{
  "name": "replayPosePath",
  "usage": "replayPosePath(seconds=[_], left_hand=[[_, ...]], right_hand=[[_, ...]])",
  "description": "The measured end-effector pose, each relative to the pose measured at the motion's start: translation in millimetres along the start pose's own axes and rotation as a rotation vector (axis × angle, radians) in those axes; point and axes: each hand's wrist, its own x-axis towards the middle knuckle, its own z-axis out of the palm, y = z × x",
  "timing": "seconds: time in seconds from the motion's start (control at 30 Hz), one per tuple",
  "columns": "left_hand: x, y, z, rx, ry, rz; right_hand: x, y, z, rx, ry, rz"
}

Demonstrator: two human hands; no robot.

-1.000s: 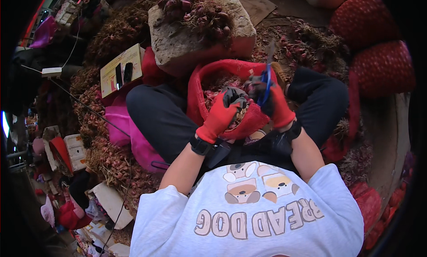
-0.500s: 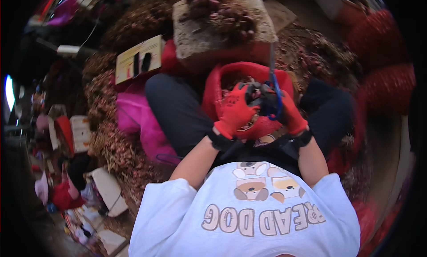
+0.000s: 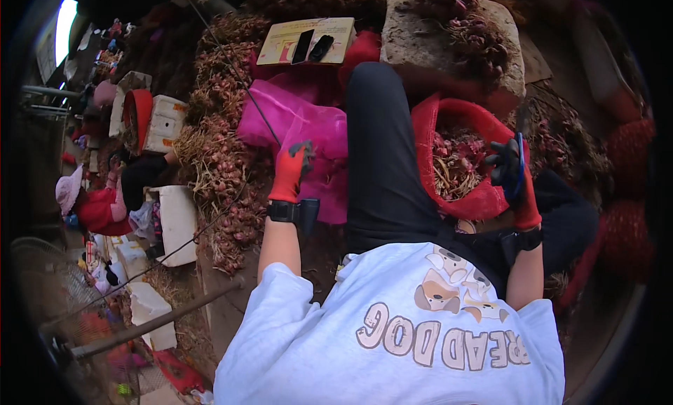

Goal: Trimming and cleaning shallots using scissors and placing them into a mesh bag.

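Note:
My right hand (image 3: 517,177), in a red glove with dark fingers, holds a pair of scissors by the blue handle (image 3: 519,168), blades away from me. Its fingers are partly spread beside the rim of a red mesh bag (image 3: 423,138). Cut shallots (image 3: 459,159) with dry bits lie inside that bag, between my legs. My left hand (image 3: 291,170), gloved the same way, is held out to the left over a pink mesh sack (image 3: 294,114). The left fingers are loosely bent and apart, with nothing visible in them. A heap of shallots with dry stalks (image 3: 224,180) lies just left of it.
A pale foam block (image 3: 420,44) bearing shallots stands ahead. A box (image 3: 340,33) carries a phone and a dark object. A cable (image 3: 238,75) hangs near my left hand. A metal rod and fan (image 3: 49,279) stand lower left. Another person (image 3: 102,205) sits at far left.
My hands were together over the red bag and are now apart. The left has swung out left over the pink sack; the right stays by the bag with the scissors. The view has turned left.

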Motion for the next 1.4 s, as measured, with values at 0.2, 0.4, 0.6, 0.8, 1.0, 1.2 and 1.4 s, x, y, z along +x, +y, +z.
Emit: replayPosePath(seconds=[0.2,0.4,0.6,0.8,1.0,1.2,1.4], left_hand=[[13.7,35.8,7.9,-0.312,0.097,0.004],[53.9,212.1,69.5,-0.326,0.025,0.291],[145.9,238.5,196.4,-0.187,-0.3,0.328],[173.0,224.8,320.8,-0.462,-0.56,0.042],[178.2,254.6,383.7,-0.019,-0.159,0.544],[205.7,318.2,400.5,1.393,-0.188,0.966],[220.5,321.6,409.7,1.64,-0.333,0.773]], right_hand=[[-3.5,-35.5,-4.9,-0.139,-0.002,-0.08],[-5.4,-107.3,-16.1,-0.493,0.046,-0.23],[34.3,-96.3,-39.9,-0.772,0.238,-0.365],[43.2,-63.7,-59.4,-0.759,0.414,-0.273],[43.5,-82.4,-67.4,-0.824,0.564,-0.369],[43.7,-92.9,-68.3,-0.826,0.591,-0.415],[45.9,-78.6,-77.0,-0.959,0.621,-0.391]])
